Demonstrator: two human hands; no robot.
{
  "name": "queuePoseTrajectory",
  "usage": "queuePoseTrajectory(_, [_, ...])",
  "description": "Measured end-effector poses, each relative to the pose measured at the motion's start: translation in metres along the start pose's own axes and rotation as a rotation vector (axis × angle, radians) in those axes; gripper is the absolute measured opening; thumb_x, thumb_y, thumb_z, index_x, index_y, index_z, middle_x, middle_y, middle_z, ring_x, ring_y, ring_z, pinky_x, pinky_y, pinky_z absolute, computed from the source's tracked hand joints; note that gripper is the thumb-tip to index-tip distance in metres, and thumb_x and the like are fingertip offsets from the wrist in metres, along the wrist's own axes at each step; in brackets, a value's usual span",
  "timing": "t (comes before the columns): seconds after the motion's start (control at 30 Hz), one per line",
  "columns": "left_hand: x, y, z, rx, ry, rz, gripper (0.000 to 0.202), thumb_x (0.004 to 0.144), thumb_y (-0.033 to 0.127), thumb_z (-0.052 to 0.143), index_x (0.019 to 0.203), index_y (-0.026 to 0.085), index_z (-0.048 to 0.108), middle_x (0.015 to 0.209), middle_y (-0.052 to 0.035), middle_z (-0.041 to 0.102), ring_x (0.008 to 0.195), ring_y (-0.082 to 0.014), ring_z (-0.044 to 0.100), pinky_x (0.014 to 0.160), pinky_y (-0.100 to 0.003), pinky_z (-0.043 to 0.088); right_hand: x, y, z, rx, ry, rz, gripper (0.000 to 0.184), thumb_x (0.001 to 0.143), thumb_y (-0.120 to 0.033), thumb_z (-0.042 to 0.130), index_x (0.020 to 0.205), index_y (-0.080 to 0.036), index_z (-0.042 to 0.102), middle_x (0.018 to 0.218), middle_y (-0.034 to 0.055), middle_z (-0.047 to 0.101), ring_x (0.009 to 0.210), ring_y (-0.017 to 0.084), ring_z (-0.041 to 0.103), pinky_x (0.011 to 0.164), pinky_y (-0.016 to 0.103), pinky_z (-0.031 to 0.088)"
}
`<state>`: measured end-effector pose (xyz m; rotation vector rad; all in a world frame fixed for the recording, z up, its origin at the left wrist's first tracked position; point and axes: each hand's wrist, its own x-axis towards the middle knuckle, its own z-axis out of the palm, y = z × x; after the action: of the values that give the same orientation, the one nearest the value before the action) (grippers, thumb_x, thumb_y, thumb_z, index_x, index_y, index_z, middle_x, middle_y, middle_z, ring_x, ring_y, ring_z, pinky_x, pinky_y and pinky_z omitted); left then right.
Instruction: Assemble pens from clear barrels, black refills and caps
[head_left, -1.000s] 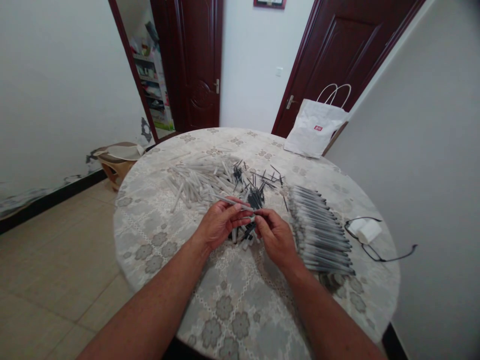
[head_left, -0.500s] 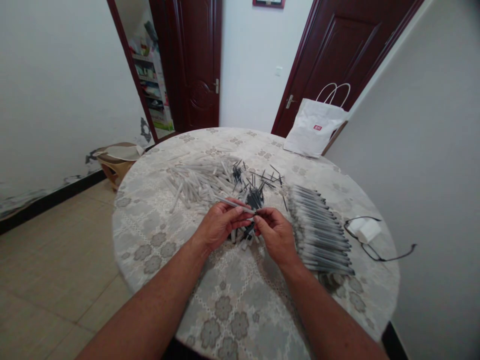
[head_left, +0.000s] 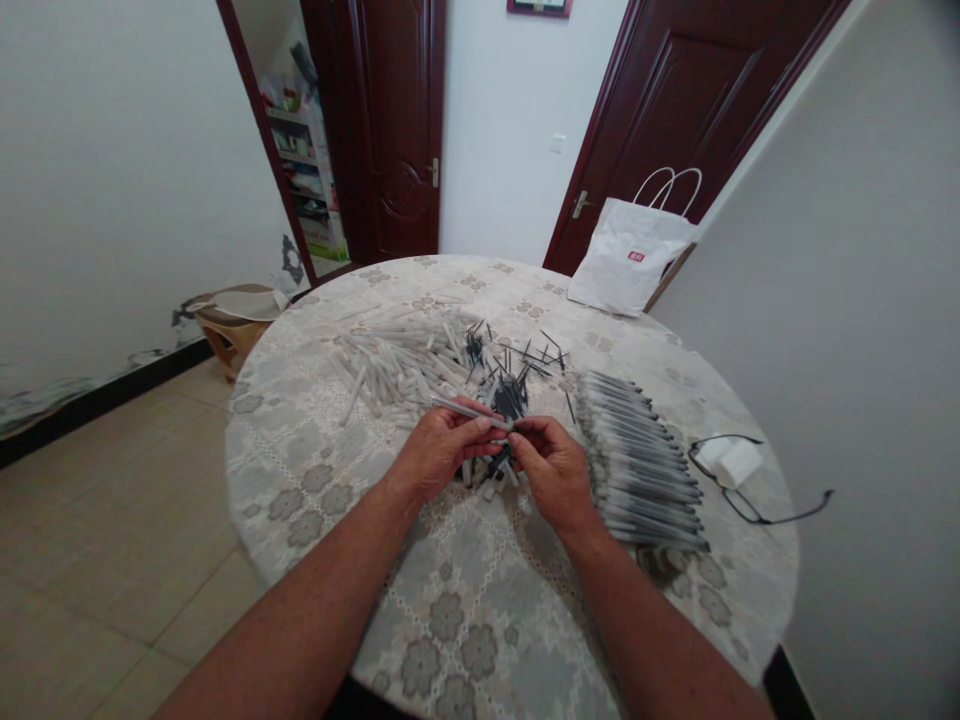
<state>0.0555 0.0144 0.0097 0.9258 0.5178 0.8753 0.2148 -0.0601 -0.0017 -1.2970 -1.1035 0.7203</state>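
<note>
My left hand is closed around a slim whitish pen barrel, which slants down to the right. At the barrel's right end, the thumb and fingers of my right hand pinch together; any small part between them is too small to make out. Just beyond my hands lie a bunch of dark pen refills and a heap of loose whitish barrels. Below my fingers are short whitish pieces, partly hidden. To the right, pens with dark sections lie side by side in a long row.
The round table wears a floral tablecloth. Eyeglasses lie by a folded white tissue at the right. A white paper bag stands at the back right. Thin dark refills are scattered past the bunch.
Both hands stay almost in place at the barrel. A dark spot at the barrel's right end, between the fingertips, now looks lighter. The piles and the row look unchanged.
</note>
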Motion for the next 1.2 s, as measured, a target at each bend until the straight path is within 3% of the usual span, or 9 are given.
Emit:
queuePoseTrajectory(0.2, [0.0014,-0.001,-0.0002,0.006,0.049,-0.012,0.029,0.079,0.027,0.084,0.096,0.012,0.066,0.093,-0.0117,0.078,0.08,-0.0205,0.076,0.075,-0.033,0.064,-0.0028,0.0005,-0.0019,-0.142,-0.003,-0.064,0.025,0.091,-0.041,0.065,0.103,-0.019,0.069,0.091,0.0045,0.071,0.075,0.016,0.064,0.066,0.026,0.05])
queuePoseTrajectory(0.37, [0.0007,-0.0006,-0.0001,0.03,0.035,-0.01,0.029,0.079,0.027,0.084,0.096,0.013,0.065,0.091,-0.0121,0.078,0.081,-0.0213,0.077,0.074,-0.033,0.064,-0.0024,-0.0014,-0.0065,-0.347,-0.035,-0.1,0.032,0.098,-0.047,0.055,0.099,-0.019,0.07,0.079,0.0027,0.069,0.071,0.017,0.062,0.063,0.026,0.046])
queuePoseTrajectory(0.53, [0.0003,-0.0039,0.0001,0.038,0.023,-0.012,0.03,0.077,0.029,0.085,0.095,0.013,0.067,0.091,-0.0118,0.078,0.08,-0.0215,0.076,0.074,-0.033,0.063,-0.0024,0.0003,-0.0076,-0.391,-0.066,-0.095,0.038,0.101,-0.05,0.046,0.09,-0.02,0.067,0.07,0.0009,0.064,0.067,0.017,0.059,0.062,0.027,0.044])
queuePoseTrajectory(0.67, [-0.0008,-0.0057,0.0009,0.019,0.033,-0.006,0.031,0.076,0.03,0.085,0.095,0.014,0.066,0.092,-0.0104,0.078,0.081,-0.0214,0.076,0.073,-0.033,0.063,-0.0053,0.0043,-0.0055,-0.29,-0.055,-0.091,0.033,0.097,-0.048,0.055,0.114,-0.02,0.062,0.087,0.0031,0.07,0.074,0.018,0.064,0.068,0.028,0.049])
queuePoseTrajectory(0.73, [-0.0015,-0.0049,0.0018,0.016,0.039,0.0,0.032,0.076,0.03,0.085,0.095,0.014,0.066,0.093,-0.0103,0.078,0.081,-0.0211,0.076,0.074,-0.032,0.062,-0.0064,0.0064,-0.0046,-0.261,-0.05,-0.113,0.034,0.094,-0.045,0.06,0.117,-0.02,0.059,0.095,0.0049,0.071,0.078,0.019,0.066,0.071,0.029,0.051])
queuePoseTrajectory(1.0, [-0.0023,-0.0042,0.0019,0.031,0.035,-0.034,0.031,0.075,0.03,0.086,0.094,0.014,0.066,0.091,-0.0107,0.078,0.081,-0.021,0.076,0.074,-0.032,0.062,-0.0079,0.0004,-0.0043,-0.424,-0.057,-0.096,0.03,0.1,-0.047,0.047,0.104,-0.021,0.062,0.079,0.0024,0.068,0.07,0.019,0.061,0.063,0.029,0.044])
queuePoseTrajectory(1.2, [-0.0026,-0.0054,0.0033,0.03,0.055,-0.036,0.034,0.072,0.031,0.088,0.093,0.014,0.067,0.088,-0.0097,0.077,0.077,-0.0204,0.076,0.073,-0.032,0.062,-0.0068,0.0006,-0.0023,-0.459,-0.102,-0.102,0.042,0.105,-0.047,0.035,0.075,-0.023,0.052,0.062,-0.0017,0.056,0.059,0.016,0.053,0.059,0.027,0.037])
